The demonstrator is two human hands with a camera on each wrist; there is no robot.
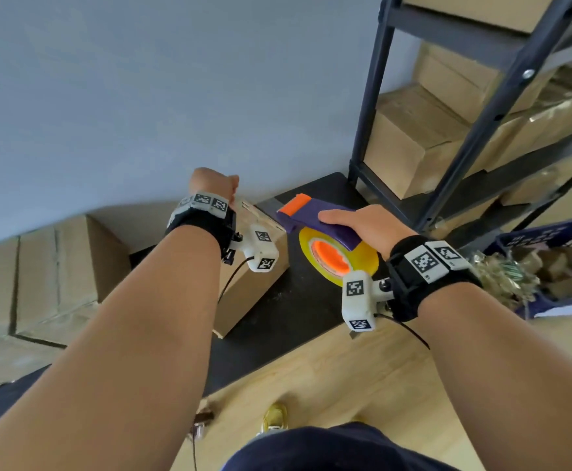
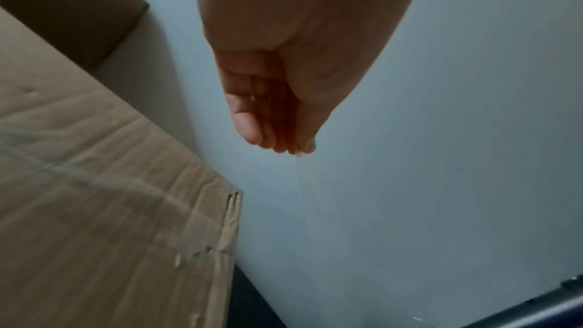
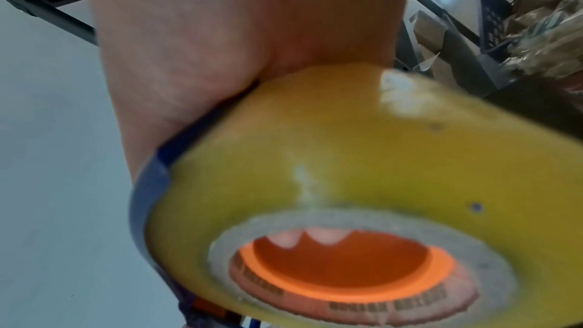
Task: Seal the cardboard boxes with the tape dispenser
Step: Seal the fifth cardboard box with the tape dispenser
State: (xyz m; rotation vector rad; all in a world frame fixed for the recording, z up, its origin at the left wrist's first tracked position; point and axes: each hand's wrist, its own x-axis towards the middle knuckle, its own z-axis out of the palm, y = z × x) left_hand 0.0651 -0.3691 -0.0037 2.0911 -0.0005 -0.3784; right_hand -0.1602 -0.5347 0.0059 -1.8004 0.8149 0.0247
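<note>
Two hands are in view above a dark desk (image 1: 288, 311). Right hand (image 1: 366, 226): grip closed around the purple tape dispenser (image 1: 315, 215), thumb laid along its top; in the right wrist view, fingertips (image 3: 318, 236) show through the orange core of the yellow tape roll (image 1: 339, 256). The dispenser is held just right of the small cardboard box (image 1: 247, 283), its orange front end beside the box's top corner. Left hand (image 1: 213, 185): fingers drawn together and pointing down beyond the far edge of that box, against the pale wall; whether they pinch anything cannot be told. More cardboard boxes (image 1: 410, 144) sit on the metal shelf (image 1: 464, 144) to the right.
</note>
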